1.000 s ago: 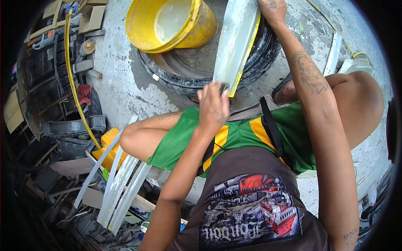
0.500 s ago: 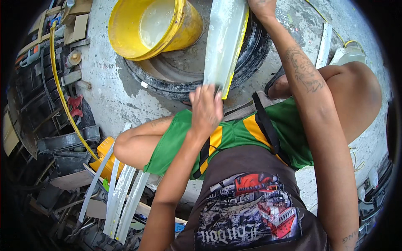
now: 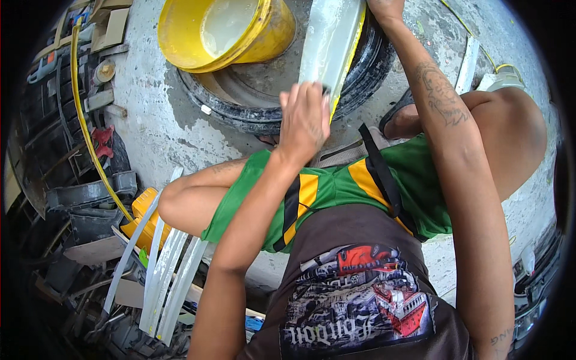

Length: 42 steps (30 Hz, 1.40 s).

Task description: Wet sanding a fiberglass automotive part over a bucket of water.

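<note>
A long, pale, wet-looking strip with a yellow right edge slants over a black tyre-like ring. Its far end runs out of view. My left hand lies over the strip's near part, fingers bent and pressed together on its surface. Something small and dark shows by those fingertips, too little to name. At the top of the picture, my right hand grips the strip's right edge, with its fingers partly cut off. Left of the strip, a yellow bucket with cloudy liquid in it tilts within the ring.
Several pale strips lean beside my left knee, near a yellow plastic thing. Car-part-like scraps and cardboard boxes crowd the left side. Another pale strip lies on the concrete floor at the right, near a thin yellow cord.
My left hand has slid away from me along the strip, from its near end farther up. The right hand keeps its place on the edge. The whole view has shifted slightly.
</note>
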Available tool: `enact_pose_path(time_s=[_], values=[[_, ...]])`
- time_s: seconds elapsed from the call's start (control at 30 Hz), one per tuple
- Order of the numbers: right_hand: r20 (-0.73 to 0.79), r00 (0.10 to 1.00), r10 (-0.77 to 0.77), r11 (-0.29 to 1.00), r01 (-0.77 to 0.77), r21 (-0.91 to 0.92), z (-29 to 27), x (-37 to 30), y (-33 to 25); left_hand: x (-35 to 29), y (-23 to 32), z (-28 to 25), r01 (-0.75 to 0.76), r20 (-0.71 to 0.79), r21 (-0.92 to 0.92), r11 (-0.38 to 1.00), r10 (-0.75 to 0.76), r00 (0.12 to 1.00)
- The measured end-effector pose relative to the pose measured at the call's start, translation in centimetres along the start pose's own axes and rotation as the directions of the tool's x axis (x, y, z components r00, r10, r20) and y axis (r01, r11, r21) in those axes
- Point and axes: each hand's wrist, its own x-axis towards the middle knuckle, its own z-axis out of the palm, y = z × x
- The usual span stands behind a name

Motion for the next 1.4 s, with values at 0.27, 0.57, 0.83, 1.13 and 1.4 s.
enact_pose_path(time_s=[0.27,0.57,0.83,1.13,1.4], values=[[-0.025,1.0,-0.018,0.994,0.015,-0.107,0.0,0.3,0.9,-6.1,0.5,-1.6,0.226,-0.194,-0.172,0.959,-0.258,0.947],[-0.095,0.988,-0.122,0.987,0.11,-0.116,0.5,0.0,2.0,-3.7,-0.2,0.5,-0.032,-0.098,-0.051,0.998,0.027,0.995],[-0.12,0.98,-0.158,0.976,0.137,-0.168,0.7,0.1,2.7,0.9,-0.2,0.4,-0.122,-0.024,-0.087,0.989,0.121,0.992],[-0.027,0.999,-0.039,0.999,0.039,-0.019,0.4,-0.4,0.1,4.9,-1.2,0.7,-0.182,-0.018,-0.037,0.983,0.182,0.983],[-0.086,0.992,-0.096,0.979,0.078,-0.187,0.2,0.3,1.4,5.4,-1.3,0.7,-0.269,-0.047,-0.055,0.962,0.267,0.963]])
